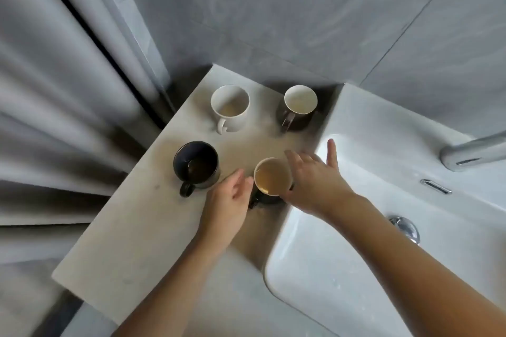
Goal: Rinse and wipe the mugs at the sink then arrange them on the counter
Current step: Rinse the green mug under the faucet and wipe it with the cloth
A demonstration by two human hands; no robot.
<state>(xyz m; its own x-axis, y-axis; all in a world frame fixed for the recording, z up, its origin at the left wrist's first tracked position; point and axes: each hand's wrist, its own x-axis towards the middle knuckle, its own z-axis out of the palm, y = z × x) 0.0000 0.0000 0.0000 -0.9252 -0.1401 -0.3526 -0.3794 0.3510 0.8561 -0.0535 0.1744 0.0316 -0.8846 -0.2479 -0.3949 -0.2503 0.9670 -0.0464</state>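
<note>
Several mugs stand on the pale counter (131, 241) left of the sink. At the back are a white mug (229, 109) and a dark mug with a white inside (299, 107). Nearer me a black mug (196, 165) stands on the left. A dark mug with brownish liquid (272, 176) stands by the sink's edge. My left hand (231, 200) reaches at its left side by the handle, fingers loosely extended. My right hand (315, 172) is at its right side with fingers spread; whether either hand touches the mug is unclear.
The white sink basin (356, 254) fills the right, with a chrome drain plug (405, 228), an overflow slot (436, 186) and a chrome faucet (471, 152) at the right edge. Grey tiled wall lies behind; a grey curtain (54, 117) hangs at the left.
</note>
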